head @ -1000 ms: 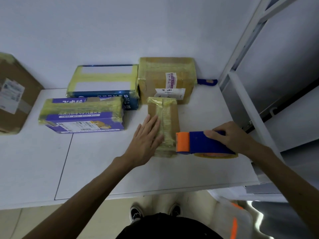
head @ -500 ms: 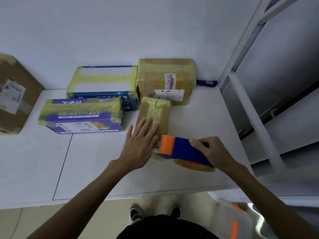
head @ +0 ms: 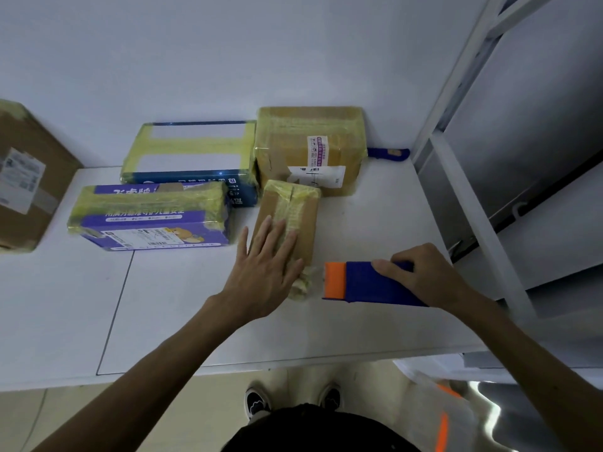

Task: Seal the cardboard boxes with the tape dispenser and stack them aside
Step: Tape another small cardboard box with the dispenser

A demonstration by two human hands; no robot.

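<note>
Fingers (head: 274, 238) of the left hand (head: 261, 275) lie straight and spread, pressing flat on the small cardboard box (head: 298, 207) on the table (head: 375, 223); the right hand (head: 427, 277) curls round the tape dispenser (head: 365, 282), just beside the box's near end, where tape looks bunched; tape runs along this box's top, so its sealing seems nearly finished; the purple box (head: 150, 220), blue box (head: 192, 151) and brown box (head: 310, 148) behind already wear tape, side by side, unstacked; stacking remains, I judge.

Small taped brown box (head: 303, 216) lies beside blue-orange tape dispenser (head: 362, 282).
</note>
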